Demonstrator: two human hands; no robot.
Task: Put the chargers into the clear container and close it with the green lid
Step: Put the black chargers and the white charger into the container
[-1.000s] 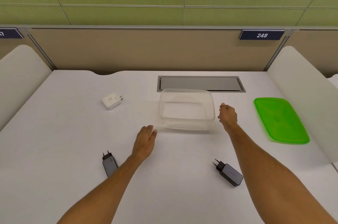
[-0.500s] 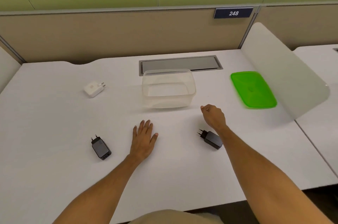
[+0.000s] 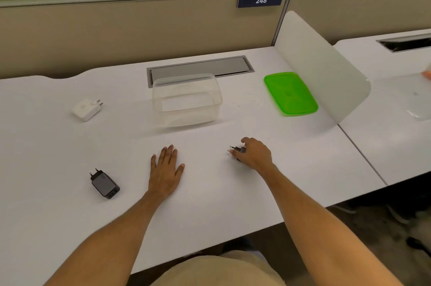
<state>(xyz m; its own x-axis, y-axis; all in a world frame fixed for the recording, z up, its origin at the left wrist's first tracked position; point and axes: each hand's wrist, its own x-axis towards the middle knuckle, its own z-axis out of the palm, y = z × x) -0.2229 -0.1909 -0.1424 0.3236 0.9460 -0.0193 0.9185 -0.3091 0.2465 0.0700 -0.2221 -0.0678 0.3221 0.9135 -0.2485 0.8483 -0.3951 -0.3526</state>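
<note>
The clear container [image 3: 186,101] stands empty and uncovered at the middle back of the white desk [image 3: 210,192]. To its right the green lid [image 3: 290,93] lies flat. A white charger [image 3: 86,108] rests at the left back. One dark charger [image 3: 104,184] lies at the front left. My right hand [image 3: 255,153] is closed over a second dark charger [image 3: 237,149]; only its plug end shows past my fingers. My left hand [image 3: 166,169] lies flat on the desk with fingers spread, holding nothing.
A grey cable hatch [image 3: 200,67] sits behind the container. A translucent divider [image 3: 321,68] rises just right of the lid, with a neighbouring desk [image 3: 396,103] beyond it. A beige partition [image 3: 140,29] closes the back. The desk's front edge runs near my body.
My right hand came back from beside the container and closed on the right dark charger. My left hand stayed flat on the desk. The view shifted rightward.
</note>
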